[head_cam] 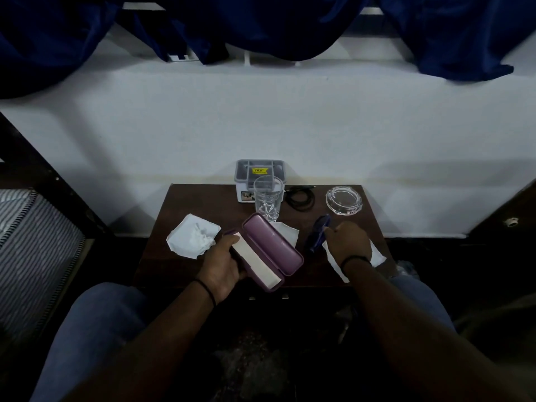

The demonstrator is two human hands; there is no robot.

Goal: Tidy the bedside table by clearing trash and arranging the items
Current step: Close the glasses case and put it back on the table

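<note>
Crumpled tissue at the bench's nine o'clock, your left hand grasping the open purple case at centre, your right hand at three o'clock pinching what look like dark blue glasses.

A bedroom in a home. A small dark wooden bedside table stands against a white wall, with a striped mattress to its left. Dark blue curtains hang above. A drinking glass and crumpled tissue lie on the table.
</note>
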